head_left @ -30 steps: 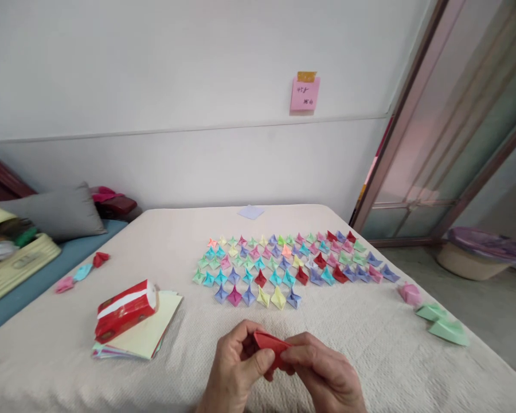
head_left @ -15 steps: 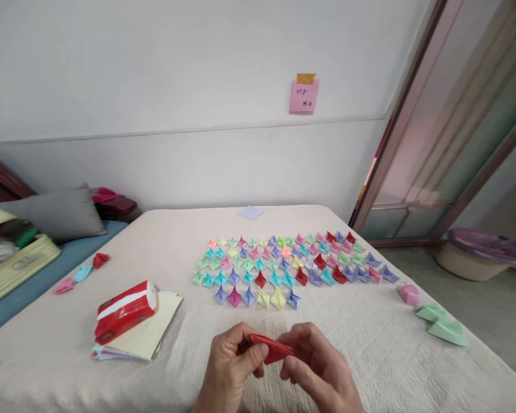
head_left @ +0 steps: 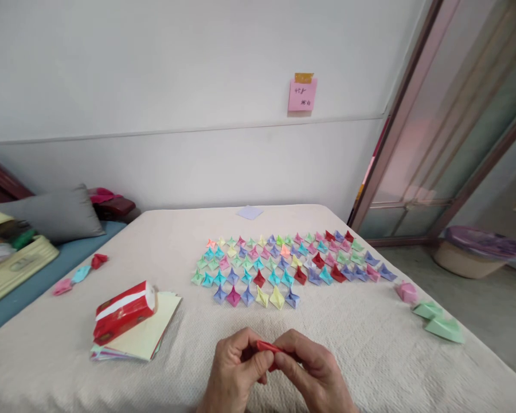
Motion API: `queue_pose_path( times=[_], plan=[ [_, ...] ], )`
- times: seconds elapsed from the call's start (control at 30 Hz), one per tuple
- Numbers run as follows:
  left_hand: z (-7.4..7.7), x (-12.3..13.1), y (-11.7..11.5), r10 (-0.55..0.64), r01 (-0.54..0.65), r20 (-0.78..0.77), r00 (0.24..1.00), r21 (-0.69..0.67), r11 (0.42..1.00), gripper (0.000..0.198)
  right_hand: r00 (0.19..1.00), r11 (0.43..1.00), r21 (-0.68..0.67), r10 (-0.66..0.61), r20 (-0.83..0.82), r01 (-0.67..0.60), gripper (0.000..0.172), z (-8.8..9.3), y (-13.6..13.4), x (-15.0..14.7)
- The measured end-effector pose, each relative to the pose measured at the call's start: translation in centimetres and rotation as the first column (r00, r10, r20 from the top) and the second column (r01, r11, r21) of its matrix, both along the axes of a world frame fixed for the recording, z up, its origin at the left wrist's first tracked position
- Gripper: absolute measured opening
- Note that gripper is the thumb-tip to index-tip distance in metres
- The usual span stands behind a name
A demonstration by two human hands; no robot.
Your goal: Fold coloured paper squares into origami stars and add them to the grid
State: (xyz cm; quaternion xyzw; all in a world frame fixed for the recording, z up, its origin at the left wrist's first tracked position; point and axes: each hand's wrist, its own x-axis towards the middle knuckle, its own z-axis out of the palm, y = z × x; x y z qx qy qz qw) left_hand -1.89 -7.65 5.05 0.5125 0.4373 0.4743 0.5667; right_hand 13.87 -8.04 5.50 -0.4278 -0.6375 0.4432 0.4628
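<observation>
Red folded paper piece (head_left: 267, 347) sits between the two hands, low in the middle of the view and just above the near part of the counter (head_left: 370, 355), which is covered with a cream textured cloth. The left hand (head_left: 234, 376) is closed on the left end of the piece, with the thumb pressed on top and the fingers curled under it. The right hand (head_left: 318, 378) pinches the right end between thumb and forefinger, and its fingers hide most of that side. Only a narrow strip of red shows between the two hands, so its exact shape I cannot tell.

Further away on the counter, many small folded paper shapes (head_left: 284, 267) lie in several neat rows; they are green, blue, pink, purple, yellow and red, and they stand close beside each other. To the left of the hands a red packet with a white stripe (head_left: 124, 311) rests on a stack of pale coloured paper sheets (head_left: 148, 338). Near the right edge there is a pink folded piece (head_left: 406, 291), and just beside it two light green folded paper pieces (head_left: 445, 328). A single lilac sheet (head_left: 250, 212) lies at the far edge.

On the white wall a pink sticky note (head_left: 302, 94) hangs under a bit of yellow tape. At the left, a grey pillow (head_left: 55, 213) lies on a blue mattress (head_left: 47, 275).
</observation>
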Motion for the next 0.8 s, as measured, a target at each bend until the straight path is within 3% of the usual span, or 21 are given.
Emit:
queue_pose_path(
  times=[0.2,0.37,0.5,0.67,0.8],
  plan=[
    [0.2,0.0,0.0,-0.048,0.048,-0.007,0.999,0.037,0.998,0.023,0.995,0.999,-0.047,-0.015,-0.094,0.01,0.025,-0.1,0.0,0.2],
    [0.9,-0.4,0.0,0.012,-0.003,-0.083,0.996,0.117,0.993,0.026,0.973,0.98,-0.186,0.024,-0.231,-0.068,0.028,-0.2,0.1,0.1],
    [0.3,-0.6,-0.1,0.043,-0.029,-0.104,0.994,0.139,0.99,0.03,0.972,0.976,-0.198,0.044,-0.232,-0.092,0.028,-0.3,0.1,0.0],
    [-0.8,-0.1,-0.1,0.11,-0.11,0.035,0.993,-0.005,0.994,0.032,0.977,0.979,-0.166,0.082,-0.195,-0.116,0.028,-0.3,0.2,-0.1],
    [-0.5,0.2,0.2,0.001,0.002,0.061,0.998,-0.044,0.999,0.025,0.984,0.982,-0.176,0.038,-0.176,-0.069,0.028,-0.3,0.3,0.0]
  ],
)
